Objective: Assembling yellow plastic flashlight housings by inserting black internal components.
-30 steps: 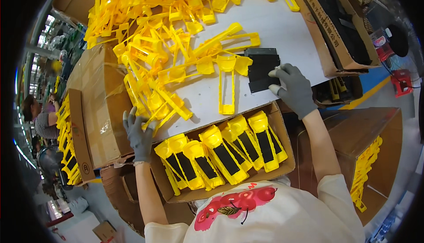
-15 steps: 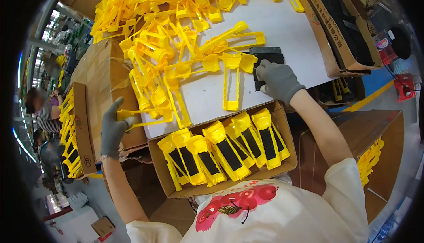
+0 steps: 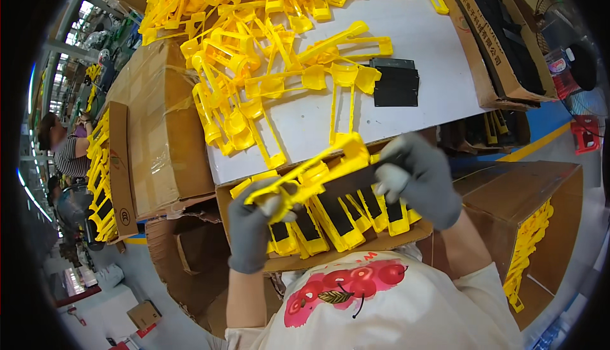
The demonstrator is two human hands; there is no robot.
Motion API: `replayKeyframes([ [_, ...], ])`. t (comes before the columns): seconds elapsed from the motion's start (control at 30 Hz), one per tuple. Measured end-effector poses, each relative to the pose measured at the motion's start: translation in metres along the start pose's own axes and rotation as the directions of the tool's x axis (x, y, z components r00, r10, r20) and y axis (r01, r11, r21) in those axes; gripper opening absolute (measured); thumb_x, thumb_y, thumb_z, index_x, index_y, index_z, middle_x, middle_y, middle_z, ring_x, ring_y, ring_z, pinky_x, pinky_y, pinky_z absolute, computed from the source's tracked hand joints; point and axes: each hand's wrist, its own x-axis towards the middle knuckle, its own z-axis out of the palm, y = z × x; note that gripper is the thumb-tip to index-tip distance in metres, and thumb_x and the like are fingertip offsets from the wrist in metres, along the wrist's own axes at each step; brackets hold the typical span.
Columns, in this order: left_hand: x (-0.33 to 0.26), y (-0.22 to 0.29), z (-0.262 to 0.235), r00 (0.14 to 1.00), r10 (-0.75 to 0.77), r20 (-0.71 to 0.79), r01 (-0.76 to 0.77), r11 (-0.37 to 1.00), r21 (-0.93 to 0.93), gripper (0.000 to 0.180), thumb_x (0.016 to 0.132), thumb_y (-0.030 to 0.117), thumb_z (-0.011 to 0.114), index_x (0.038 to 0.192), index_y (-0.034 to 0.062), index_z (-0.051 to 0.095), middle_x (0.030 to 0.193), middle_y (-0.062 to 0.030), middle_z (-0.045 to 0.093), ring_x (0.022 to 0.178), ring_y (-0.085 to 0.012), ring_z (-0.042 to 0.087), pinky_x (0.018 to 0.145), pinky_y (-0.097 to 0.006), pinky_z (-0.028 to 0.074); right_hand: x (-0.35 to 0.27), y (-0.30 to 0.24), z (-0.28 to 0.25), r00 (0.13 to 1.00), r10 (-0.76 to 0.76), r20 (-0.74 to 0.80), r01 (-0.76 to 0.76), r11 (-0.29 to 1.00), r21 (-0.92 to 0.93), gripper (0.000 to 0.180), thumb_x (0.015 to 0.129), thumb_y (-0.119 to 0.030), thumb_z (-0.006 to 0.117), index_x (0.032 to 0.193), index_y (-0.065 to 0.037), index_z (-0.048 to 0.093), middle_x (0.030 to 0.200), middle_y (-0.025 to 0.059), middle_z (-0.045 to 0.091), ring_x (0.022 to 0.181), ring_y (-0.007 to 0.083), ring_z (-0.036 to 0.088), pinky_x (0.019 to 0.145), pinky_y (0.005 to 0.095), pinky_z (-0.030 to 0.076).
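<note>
My left hand (image 3: 250,232), in a grey glove, grips one end of a yellow plastic frame (image 3: 351,154) held tilted over the near box. In my gloved right hand (image 3: 424,178) is a thin black panel (image 3: 348,183), pinched at its right end and meeting the frame; whether it sits inside the frame I cannot tell. Below both hands a cardboard box (image 3: 289,263) contains several yellow frames fitted with black panels (image 3: 338,216), partly hidden by my hands. Beyond, a stack of black panels (image 3: 397,88) lies on the white table (image 3: 438,51).
A heap of yellow frames (image 3: 235,6) covers the table's far left. Cardboard boxes stand around: a closed one (image 3: 165,115) at left, one with black panels (image 3: 467,38) at far right, another with yellow frames (image 3: 530,248) at lower right. A person (image 3: 67,150) is at far left.
My left hand has brought a yellow frame rightward from the table's left side to over the box. My right hand has left the stack with a black panel and come nearer, meeting the frame.
</note>
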Motion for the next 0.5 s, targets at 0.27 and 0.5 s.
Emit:
replayKeyframes([
  [0.27, -0.008, -0.021, 0.027, 0.990, -0.139, 0.013, 0.140, 0.987, -0.077, 0.029, 0.088, 0.000, 0.057, 0.115, -0.0043, 0.062, 0.101, -0.0150, 0.065, 0.083, -0.0272, 0.070, 0.070, -0.031, 0.060, -0.011, 0.037, 0.019, 0.973, -0.232, -0.020, 0.204, 0.890, -0.408, 0.015, 0.086, -0.007, 0.065, 0.100, -0.002, 0.060, 0.076, 0.0067, 0.068, 0.066, 0.0092, 0.066, 0.058, 0.0231, 0.052],
  [0.5, -0.014, -0.024, 0.030, 0.987, -0.156, 0.027, 0.158, 0.985, -0.069, 0.026, 0.088, -0.001, 0.057, 0.113, -0.0063, 0.062, 0.101, -0.0149, 0.065, 0.082, -0.0290, 0.071, 0.066, -0.031, 0.061, -0.016, 0.034, 0.020, 0.951, -0.307, 0.022, 0.261, 0.767, -0.586, 0.018, 0.085, -0.015, 0.069, 0.098, -0.003, 0.062, 0.077, 0.0131, 0.068, 0.063, 0.0232, 0.068, 0.058, 0.0275, 0.052],
])
